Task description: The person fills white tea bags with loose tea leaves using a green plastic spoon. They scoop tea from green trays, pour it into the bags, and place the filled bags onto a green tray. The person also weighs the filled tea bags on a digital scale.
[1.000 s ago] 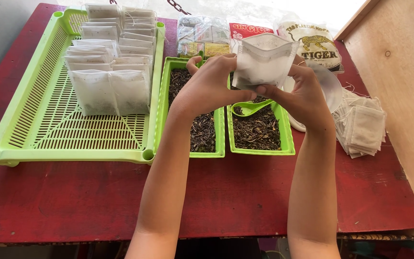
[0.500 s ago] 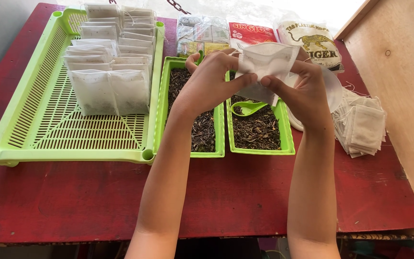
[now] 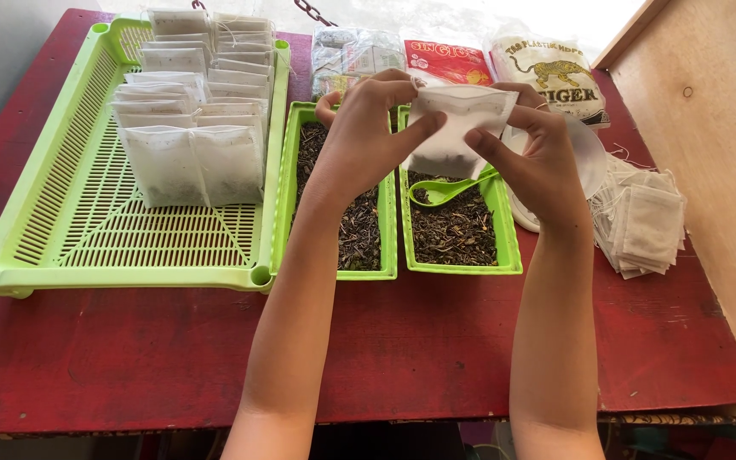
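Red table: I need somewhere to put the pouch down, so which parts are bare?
The red table is bare along its near edge, in front of the large green tray and the two small trays of dark leaves, on either side of the forearms. The far edge is crowded with packets, and empty pouches fill the right side.

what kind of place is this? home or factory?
Probably a small hand-packing setup for tea, not a factory line: a worn red table, a green slotted tray of filled white sachets, two small green trays of loose dark leaves, and a stack of empty sachets.
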